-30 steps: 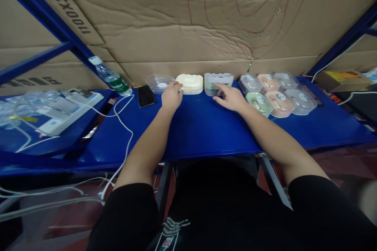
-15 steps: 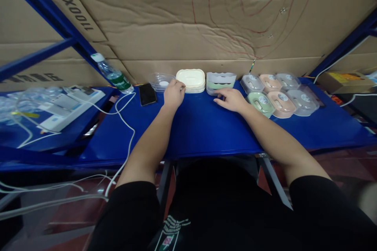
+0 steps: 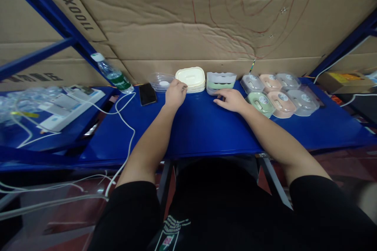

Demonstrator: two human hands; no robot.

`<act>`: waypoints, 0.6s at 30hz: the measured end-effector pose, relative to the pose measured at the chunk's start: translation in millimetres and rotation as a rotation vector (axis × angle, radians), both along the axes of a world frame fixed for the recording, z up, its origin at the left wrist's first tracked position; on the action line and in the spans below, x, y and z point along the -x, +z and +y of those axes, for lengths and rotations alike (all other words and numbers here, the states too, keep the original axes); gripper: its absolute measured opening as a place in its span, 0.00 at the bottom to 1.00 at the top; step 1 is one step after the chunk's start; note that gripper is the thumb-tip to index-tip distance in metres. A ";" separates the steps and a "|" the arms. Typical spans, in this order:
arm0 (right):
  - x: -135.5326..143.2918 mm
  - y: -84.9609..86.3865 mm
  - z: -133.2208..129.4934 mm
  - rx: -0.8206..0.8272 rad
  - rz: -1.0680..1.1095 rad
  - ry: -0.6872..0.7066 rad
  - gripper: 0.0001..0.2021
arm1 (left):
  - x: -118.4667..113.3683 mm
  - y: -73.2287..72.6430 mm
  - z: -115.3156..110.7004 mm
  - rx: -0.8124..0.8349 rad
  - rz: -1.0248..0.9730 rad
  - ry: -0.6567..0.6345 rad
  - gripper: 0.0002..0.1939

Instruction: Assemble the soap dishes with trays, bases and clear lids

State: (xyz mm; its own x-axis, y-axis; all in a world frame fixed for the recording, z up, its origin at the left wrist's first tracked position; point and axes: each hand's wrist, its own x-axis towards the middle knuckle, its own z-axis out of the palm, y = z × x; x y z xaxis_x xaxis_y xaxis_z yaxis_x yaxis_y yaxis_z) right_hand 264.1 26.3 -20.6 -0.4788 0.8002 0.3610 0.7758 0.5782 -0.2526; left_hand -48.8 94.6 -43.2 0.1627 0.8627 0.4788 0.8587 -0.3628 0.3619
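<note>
One rounded cream tray tilts, left hand pinching it; right hand rests loosely open at one bin stack; six lidded boxes sit alongside.

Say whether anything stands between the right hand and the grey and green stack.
Nothing visible does: the right hand is at the near side of the grey and green stack; contact is unclear.

The left hand hides the near left corner of the cream trays (its grip is unclear). Print on the box labels is too small to read.
</note>
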 end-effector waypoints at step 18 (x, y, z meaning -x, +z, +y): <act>-1.3 0.5 -0.4 0.040 -0.021 0.015 0.21 | -1.9 1.4 2.3 -0.023 -0.193 0.001 0.02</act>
